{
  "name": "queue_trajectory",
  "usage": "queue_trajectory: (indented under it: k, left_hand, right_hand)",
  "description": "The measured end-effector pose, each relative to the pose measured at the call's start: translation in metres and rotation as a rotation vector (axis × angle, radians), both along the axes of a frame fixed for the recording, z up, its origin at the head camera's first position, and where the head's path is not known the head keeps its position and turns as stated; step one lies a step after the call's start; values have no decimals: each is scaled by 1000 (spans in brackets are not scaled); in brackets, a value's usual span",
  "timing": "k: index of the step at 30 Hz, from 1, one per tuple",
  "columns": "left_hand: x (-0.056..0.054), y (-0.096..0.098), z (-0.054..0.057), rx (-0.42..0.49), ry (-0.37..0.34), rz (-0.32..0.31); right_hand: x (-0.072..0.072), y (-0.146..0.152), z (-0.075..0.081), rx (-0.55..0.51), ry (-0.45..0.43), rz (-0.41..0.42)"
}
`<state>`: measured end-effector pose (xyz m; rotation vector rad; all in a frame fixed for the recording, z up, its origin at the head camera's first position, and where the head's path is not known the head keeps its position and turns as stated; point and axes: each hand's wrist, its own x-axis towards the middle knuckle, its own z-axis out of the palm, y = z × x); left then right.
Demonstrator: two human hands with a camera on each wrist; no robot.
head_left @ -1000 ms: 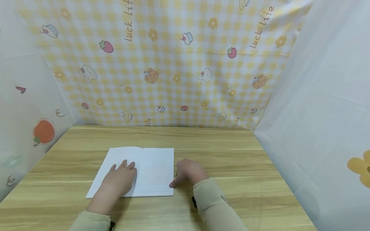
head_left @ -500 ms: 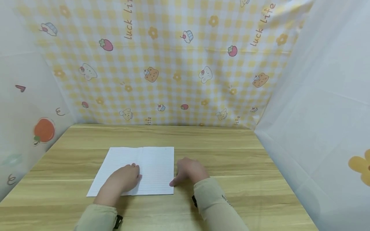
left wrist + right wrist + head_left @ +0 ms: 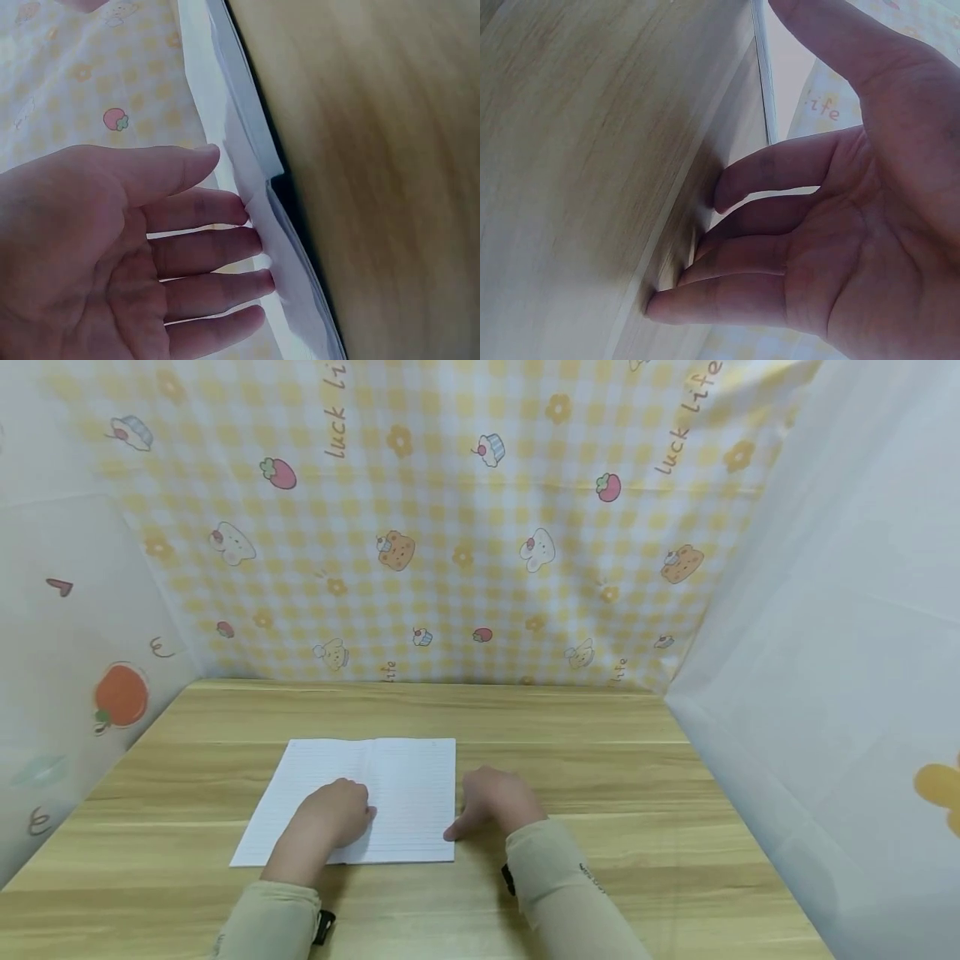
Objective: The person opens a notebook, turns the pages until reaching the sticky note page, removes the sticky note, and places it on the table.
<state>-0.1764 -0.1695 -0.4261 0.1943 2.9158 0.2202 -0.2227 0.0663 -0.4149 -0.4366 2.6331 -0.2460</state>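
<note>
An open notebook (image 3: pixel 412 785) with white ruled pages lies flat on the wooden table. My left hand (image 3: pixel 333 814) is over its left page, close to the centre fold. In the left wrist view, the fingers of this hand (image 3: pixel 157 240) are nearly straight, their tips touching the paper (image 3: pixel 289 277). Just beyond the notebook's right edge is my right hand (image 3: pixel 498 797), its thumb at the page margin. Seen from the right wrist, that hand (image 3: pixel 855 202) rests bent fingertips on the tabletop, holding nothing.
The wooden tabletop (image 3: pixel 600 777) stretches around the notebook. A yellow checked cloth (image 3: pixel 450 510) hangs behind it. Pale sheets stand on the left (image 3: pixel 67 635) and right (image 3: pixel 825 652).
My left hand has slid right across the left page toward the centre fold, and its fingers have turned downward. My right hand has stayed in place beside the notebook.
</note>
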Motion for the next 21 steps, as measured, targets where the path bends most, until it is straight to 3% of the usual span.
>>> queue_trajectory:
  k: [21]
  left_hand:
    - [2,1,-2,7,35,-3]
  right_hand:
    - [1,1,1,-18,-6,-13]
